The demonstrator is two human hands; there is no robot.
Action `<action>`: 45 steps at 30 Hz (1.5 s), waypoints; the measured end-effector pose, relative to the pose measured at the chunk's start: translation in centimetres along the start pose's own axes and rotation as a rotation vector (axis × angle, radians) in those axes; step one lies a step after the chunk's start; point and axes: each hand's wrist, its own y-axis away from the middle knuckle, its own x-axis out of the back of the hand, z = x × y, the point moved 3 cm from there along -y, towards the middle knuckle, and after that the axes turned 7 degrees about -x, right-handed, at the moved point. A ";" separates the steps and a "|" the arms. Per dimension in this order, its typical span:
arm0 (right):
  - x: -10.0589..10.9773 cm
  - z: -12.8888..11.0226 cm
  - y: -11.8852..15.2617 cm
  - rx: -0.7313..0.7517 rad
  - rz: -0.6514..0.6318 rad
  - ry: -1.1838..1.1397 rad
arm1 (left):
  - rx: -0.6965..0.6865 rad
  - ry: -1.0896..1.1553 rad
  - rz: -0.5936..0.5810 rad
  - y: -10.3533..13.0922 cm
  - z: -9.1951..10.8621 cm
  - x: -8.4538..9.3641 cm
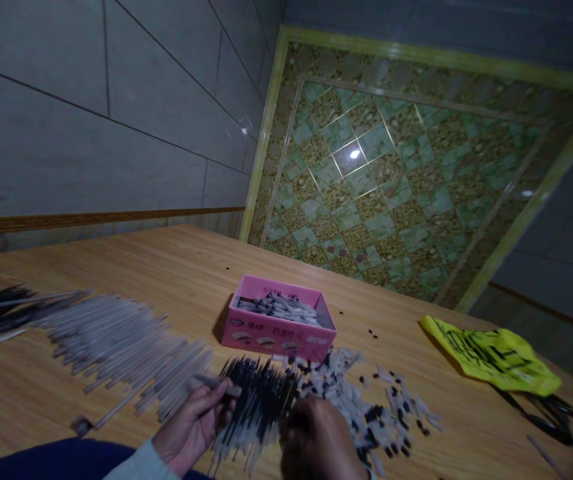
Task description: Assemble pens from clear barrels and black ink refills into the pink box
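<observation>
Left hand [194, 423] pinches one grey pen barrel [211, 383]. Right hand [319, 433] rests on the refill pile [261, 400]; grip unclear. Pink box [279, 337] sits behind on the tabletop [166, 267].

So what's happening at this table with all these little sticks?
A person sits at a wooden table. The left hand pinches one thin grey tube; the right hand rests on a pile of black-tipped refills. A pink cardboard box behind holds finished pieces.
</observation>
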 end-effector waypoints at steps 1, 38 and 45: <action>-0.4 0.2 0.0 0.001 -0.039 0.056 | 0.004 0.005 0.007 0.0 0.0 0.0; -0.8 1.8 -0.5 -0.024 0.127 0.020 | 0.018 -0.200 -0.092 0.4 -0.7 -0.4; -1.4 -1.8 -0.3 -0.037 -0.118 -1.019 | 0.031 -0.236 -0.159 0.4 -1.1 -0.4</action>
